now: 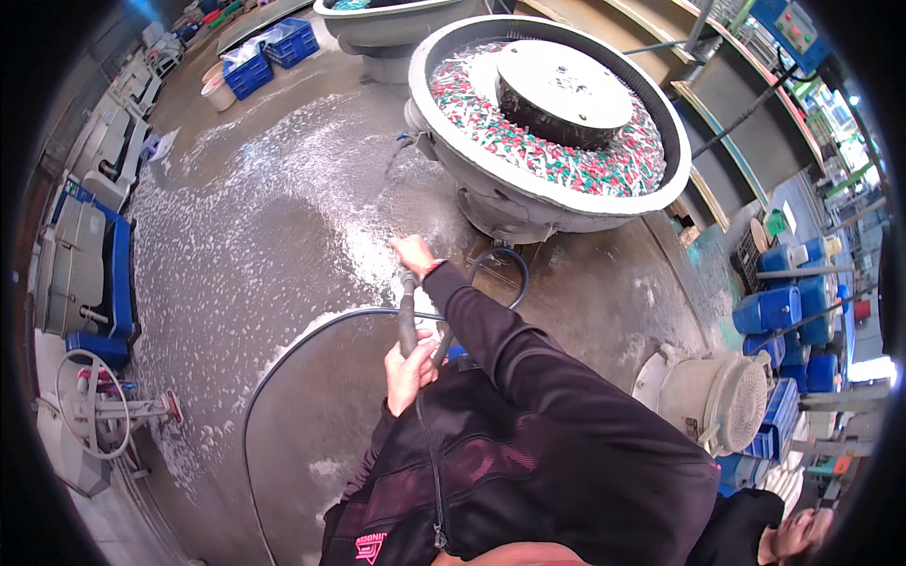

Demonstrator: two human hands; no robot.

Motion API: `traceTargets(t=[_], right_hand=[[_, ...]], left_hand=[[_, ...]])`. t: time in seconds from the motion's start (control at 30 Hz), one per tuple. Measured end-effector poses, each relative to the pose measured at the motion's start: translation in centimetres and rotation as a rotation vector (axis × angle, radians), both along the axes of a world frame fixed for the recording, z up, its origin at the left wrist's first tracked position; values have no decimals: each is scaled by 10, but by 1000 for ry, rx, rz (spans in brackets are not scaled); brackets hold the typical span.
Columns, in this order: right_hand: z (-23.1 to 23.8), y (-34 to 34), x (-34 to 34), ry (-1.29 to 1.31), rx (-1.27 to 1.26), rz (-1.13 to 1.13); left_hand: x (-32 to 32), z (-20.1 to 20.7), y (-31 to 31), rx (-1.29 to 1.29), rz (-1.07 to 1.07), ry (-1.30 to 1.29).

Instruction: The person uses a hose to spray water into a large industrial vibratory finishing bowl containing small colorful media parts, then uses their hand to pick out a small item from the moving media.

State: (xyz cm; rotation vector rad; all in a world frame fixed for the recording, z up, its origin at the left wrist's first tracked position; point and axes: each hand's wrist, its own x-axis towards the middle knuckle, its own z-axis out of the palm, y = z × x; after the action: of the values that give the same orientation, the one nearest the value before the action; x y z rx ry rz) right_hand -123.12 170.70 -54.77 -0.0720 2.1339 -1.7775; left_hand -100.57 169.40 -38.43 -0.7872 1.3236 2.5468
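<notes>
A dark hose runs between my two hands in front of my body. My left hand is closed around its lower part, close to my jacket. Farther out, my right hand is wrapped around its far end. White foam and water cover the wet grey floor just beyond that end. A thinner black hose curves across the floor to the left, and a loop of hose lies right of my right wrist.
A large round tub holding red, green and white pieces stands ahead right. Blue crates sit far left, machines along the left. Blue drums and a drum-shaped machine stand right. Another person is at lower right.
</notes>
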Motion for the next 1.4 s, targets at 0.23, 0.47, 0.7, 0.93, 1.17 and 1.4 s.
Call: traceTargets(t=[0.23,0.47,0.7,0.93,1.17,1.4], right_hand=[[49,-74,22,-3,298,253],[52,-77,-7,-294,-193,159],[145,81,-52,-641,-746,203],[164,210,-103,-484,-902,-78],[145,256,-122,-509,-824,-262],[157,254,-132,-402,-812,-120]], left_hand=[[9,5,10,-40,320,60],[-18,12,54,-239,243,119],[-61,29,100,-409,-145,173],[-117,41,156,-415,-484,329],[-146,36,184,-307,-518,235],[-145,21,198,-330,-377,326]])
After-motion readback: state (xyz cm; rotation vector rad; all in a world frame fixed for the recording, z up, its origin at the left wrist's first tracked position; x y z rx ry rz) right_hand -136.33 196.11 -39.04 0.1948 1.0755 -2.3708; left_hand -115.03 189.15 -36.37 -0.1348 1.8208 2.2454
